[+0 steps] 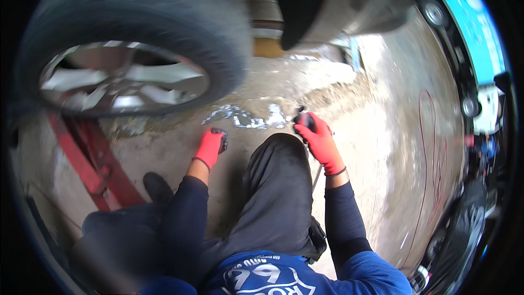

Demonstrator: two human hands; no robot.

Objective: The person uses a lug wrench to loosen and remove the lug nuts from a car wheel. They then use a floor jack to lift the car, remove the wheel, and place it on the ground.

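My left hand (213, 146), in a red glove with black fingers, is curled into a fist above the floor, below the tyre's right side. Whatever it holds, if anything, is hidden by the fingers. My right hand (318, 139), gloved the same way, is wrapped round a small dark tool (301, 113) beside my raised knee. Its exact kind does not show, and a thin line or hose runs down past that wrist. A large car tyre (229, 49) on a silver spoked wheel (117, 84) hangs at the upper left, apart from both hands.
A red metal lift arm (93, 169) slants under the wheel. Dark bodywork (338, 5) overhangs at the top. Wet, shiny patches (245, 117) lie on the concrete. A red hose (428, 147) trails at the right, near a blue truck (474, 22) and other vehicles.
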